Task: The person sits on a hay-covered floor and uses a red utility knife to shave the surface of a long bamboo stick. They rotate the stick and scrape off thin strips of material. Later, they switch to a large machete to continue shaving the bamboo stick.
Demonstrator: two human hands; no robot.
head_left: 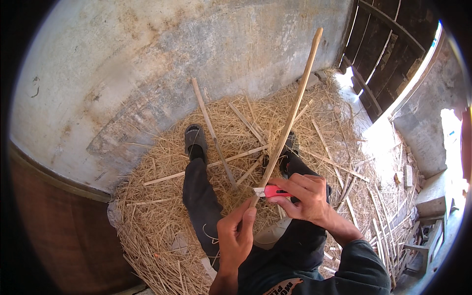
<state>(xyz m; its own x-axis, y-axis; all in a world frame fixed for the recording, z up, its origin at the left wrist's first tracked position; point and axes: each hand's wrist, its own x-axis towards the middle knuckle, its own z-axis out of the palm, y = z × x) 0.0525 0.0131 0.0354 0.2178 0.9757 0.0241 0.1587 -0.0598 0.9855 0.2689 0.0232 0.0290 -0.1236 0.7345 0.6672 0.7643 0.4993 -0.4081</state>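
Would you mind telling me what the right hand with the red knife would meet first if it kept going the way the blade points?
The right hand points its knife leftward at the stick; the blade seems already against it, though depth is unclear.

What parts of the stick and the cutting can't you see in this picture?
- Head view: the long stick has its lower end hidden inside the left hand.
- Head view: the red knife is mostly covered by the right hand; its blade tip is too small to make out.
- Head view: the floor is buried under straw.
- Head view: the right foot is partly behind the stick.
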